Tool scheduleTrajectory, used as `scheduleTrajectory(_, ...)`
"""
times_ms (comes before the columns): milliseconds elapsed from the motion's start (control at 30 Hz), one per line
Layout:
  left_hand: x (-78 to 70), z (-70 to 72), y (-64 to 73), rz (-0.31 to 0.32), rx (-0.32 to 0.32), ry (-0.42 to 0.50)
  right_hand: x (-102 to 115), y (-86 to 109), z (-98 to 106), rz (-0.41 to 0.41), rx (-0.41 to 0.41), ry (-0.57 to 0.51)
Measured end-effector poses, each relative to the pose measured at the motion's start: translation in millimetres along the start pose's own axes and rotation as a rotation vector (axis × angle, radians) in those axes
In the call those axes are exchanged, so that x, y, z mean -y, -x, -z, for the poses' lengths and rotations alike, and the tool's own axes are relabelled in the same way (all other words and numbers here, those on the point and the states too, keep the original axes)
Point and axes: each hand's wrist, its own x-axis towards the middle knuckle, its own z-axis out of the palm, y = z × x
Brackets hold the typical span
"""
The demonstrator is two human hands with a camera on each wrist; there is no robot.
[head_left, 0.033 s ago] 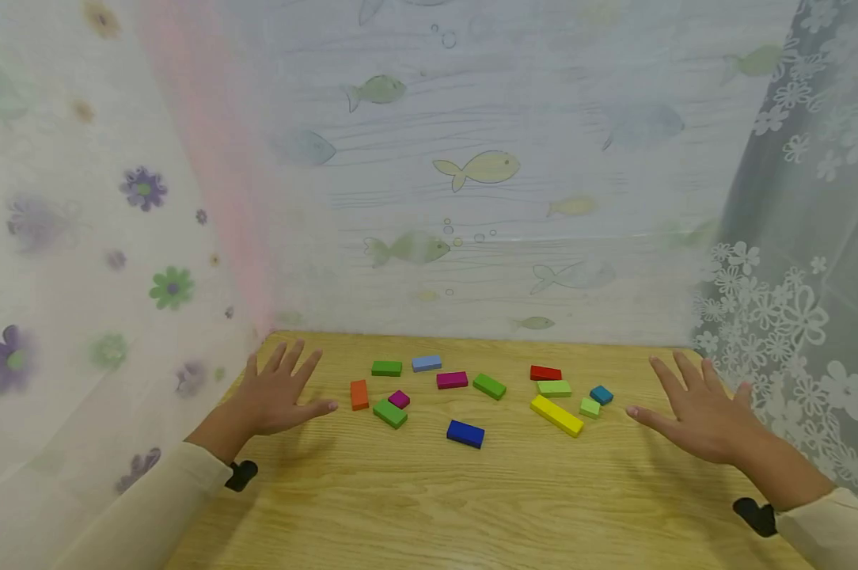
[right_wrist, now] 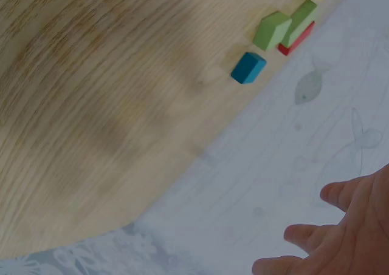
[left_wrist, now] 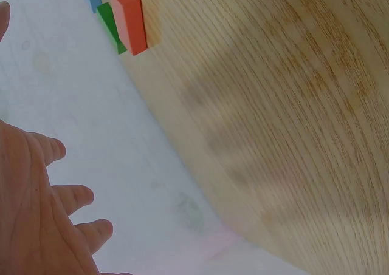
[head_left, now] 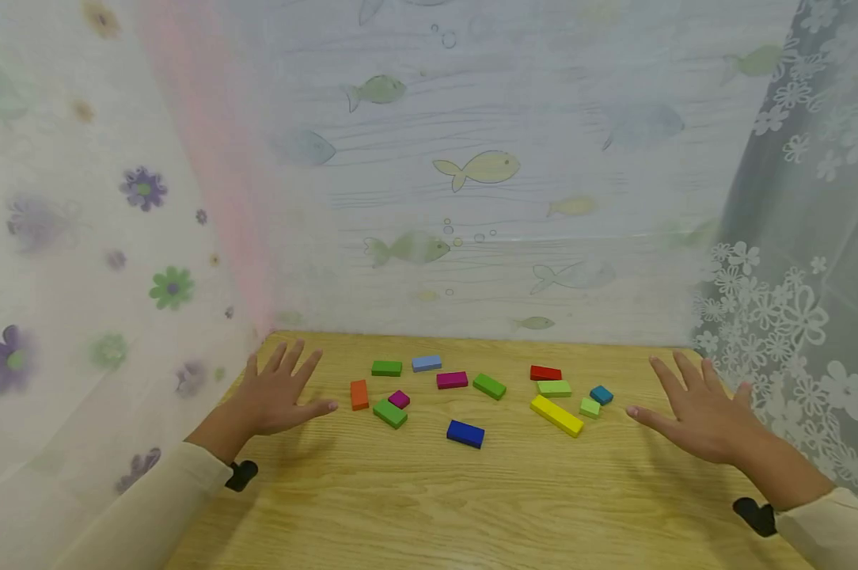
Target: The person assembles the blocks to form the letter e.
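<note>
My left hand (head_left: 272,396) hovers over the left side of the table with its fingers spread and nothing in it. Closest to its thumb lies an orange block (head_left: 359,395). My right hand (head_left: 707,416), also with fingers spread, hovers over the right side, holding nothing. A teal block (head_left: 601,394) and a small light green block (head_left: 590,408) lie just left of its thumb. Between the hands are a dark blue block (head_left: 465,434), a yellow long block (head_left: 556,416), a red block (head_left: 546,373), a magenta block (head_left: 452,380) and several green ones.
The blocks lie scattered on a wood-grain table (head_left: 400,507). Behind it hangs a fish-patterned curtain (head_left: 486,285). A flower-patterned curtain (head_left: 115,317) borders the left side, and a lace-patterned one (head_left: 785,317) the right.
</note>
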Motion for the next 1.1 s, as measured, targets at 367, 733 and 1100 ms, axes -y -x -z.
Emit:
scheduleTrajectory(367, -0.2, -3.8, -3.2, -0.008, -0.011, -0.027, -1.3, -2.4, -2.5, 0.006, 0.013, 0.001)
scheduleTrajectory(733, -2.0, -5.1, -2.3, -0.010, -0.007, -0.009, 2.1, -2.5, -4.6, 0.007, 0.016, -0.014)
scheduleTrajectory(1100, -16.2, -23.2, -11.4, -0.053, -0.002, 0.034, 6.4, -11.8, -16.6, 0.049, -0.028, -0.026)
